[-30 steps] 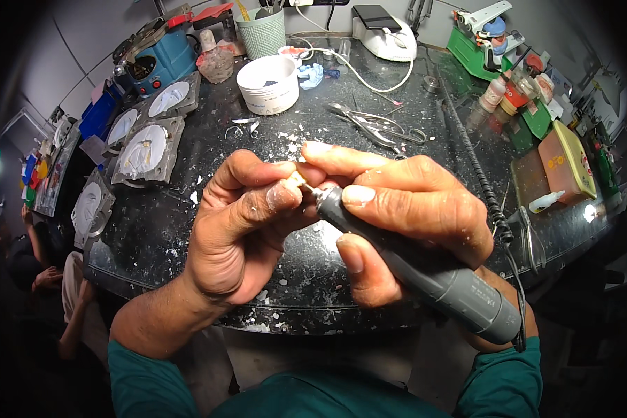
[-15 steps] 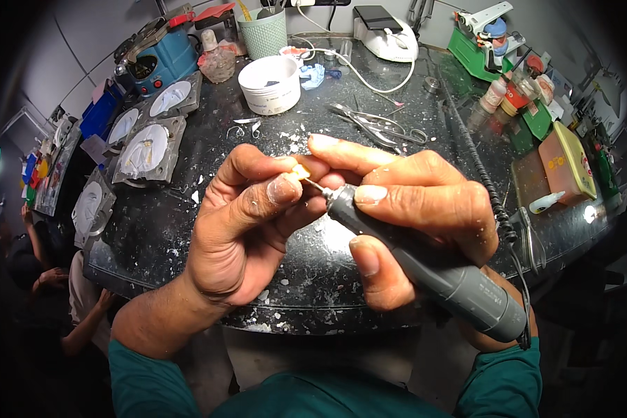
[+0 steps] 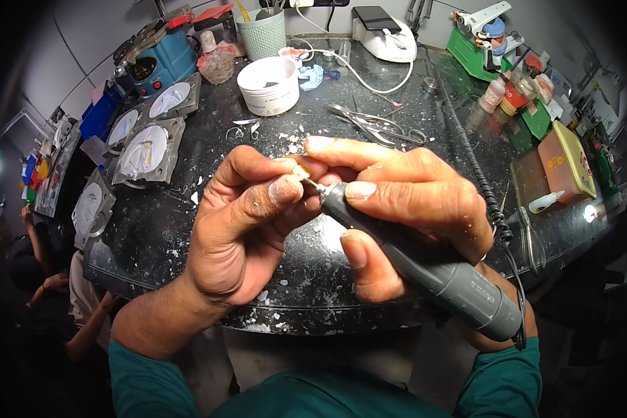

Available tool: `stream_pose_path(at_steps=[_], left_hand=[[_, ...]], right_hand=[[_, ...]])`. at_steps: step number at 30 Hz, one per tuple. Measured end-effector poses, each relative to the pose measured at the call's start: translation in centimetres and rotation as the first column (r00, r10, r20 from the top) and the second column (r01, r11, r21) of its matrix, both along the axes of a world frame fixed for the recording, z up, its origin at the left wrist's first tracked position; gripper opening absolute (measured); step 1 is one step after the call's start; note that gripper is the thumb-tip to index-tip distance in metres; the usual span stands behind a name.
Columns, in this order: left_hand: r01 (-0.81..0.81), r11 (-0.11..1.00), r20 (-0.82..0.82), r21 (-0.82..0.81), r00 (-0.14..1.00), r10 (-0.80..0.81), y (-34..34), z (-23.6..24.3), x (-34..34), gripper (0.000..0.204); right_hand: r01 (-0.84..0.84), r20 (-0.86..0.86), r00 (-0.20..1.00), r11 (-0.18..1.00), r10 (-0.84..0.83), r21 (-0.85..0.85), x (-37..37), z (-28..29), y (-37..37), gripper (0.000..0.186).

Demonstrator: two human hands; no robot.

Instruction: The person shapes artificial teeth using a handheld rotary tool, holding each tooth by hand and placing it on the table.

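Pinched between thumb and fingertips, a small cream-and-yellow piece like a dental crown (image 3: 300,173) is held by my left hand (image 3: 240,223). Dust coats the thumb of that hand. My right hand (image 3: 425,195) wraps round a dark grey rotary handpiece (image 3: 435,272), its nose toward the left fingers. A thin metal bur (image 3: 313,184) runs from the nose to the small piece and seems to touch it. The fingertips partly hide the piece. The handpiece's rear end slants down to the right, where its cord hangs.
White chips litter the black bench (image 3: 258,310). Beyond my hands are pliers-like tools (image 3: 376,125) and a white tub (image 3: 269,87). Metal flasks with white plaster (image 3: 145,152) stand left. A coiled cord (image 3: 482,177) and a yellow-lidded box (image 3: 568,164) are right. Another person's arms (image 3: 90,327) show far left.
The handpiece and my right hand have shifted slightly left and up, bringing the nose closer to the small piece. My left hand stays nearly still.
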State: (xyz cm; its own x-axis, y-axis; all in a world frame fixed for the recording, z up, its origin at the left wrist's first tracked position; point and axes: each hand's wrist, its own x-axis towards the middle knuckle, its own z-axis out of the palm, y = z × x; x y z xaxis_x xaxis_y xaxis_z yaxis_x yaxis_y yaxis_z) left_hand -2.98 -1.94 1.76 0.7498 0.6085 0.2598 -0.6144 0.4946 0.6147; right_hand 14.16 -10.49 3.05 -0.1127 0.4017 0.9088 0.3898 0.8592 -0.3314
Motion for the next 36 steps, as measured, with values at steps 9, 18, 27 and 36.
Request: stream_pose_path(at_steps=[9,18,27,36], left_hand=[[0.038,0.999,-0.002,-0.035,0.999,-0.038,0.2,0.3,0.0,0.014],[-0.016,0.997,-0.042,-0.077,0.999,0.013,-0.2,0.2,0.1,0.018],[0.010,0.997,-0.028,-0.076,1.000,-0.012,-0.1,0.3,0.1,0.015],[0.018,0.997,-0.024,-0.078,1.000,-0.020,0.0,0.1,0.0,0.013]], right_hand=[[-0.026,-0.016,1.000,1.000,0.026,0.005,0.2,-0.2,0.1,0.035],[0.027,-0.003,1.000,0.999,-0.027,0.035,-0.1,0.0,0.1,0.036],[0.093,-0.242,0.968,0.989,-0.062,0.117,-1.2,-0.4,1.0,0.037],[0.067,-0.179,0.983,0.988,-0.041,0.142,-1.1,-0.3,1.3,0.034]])
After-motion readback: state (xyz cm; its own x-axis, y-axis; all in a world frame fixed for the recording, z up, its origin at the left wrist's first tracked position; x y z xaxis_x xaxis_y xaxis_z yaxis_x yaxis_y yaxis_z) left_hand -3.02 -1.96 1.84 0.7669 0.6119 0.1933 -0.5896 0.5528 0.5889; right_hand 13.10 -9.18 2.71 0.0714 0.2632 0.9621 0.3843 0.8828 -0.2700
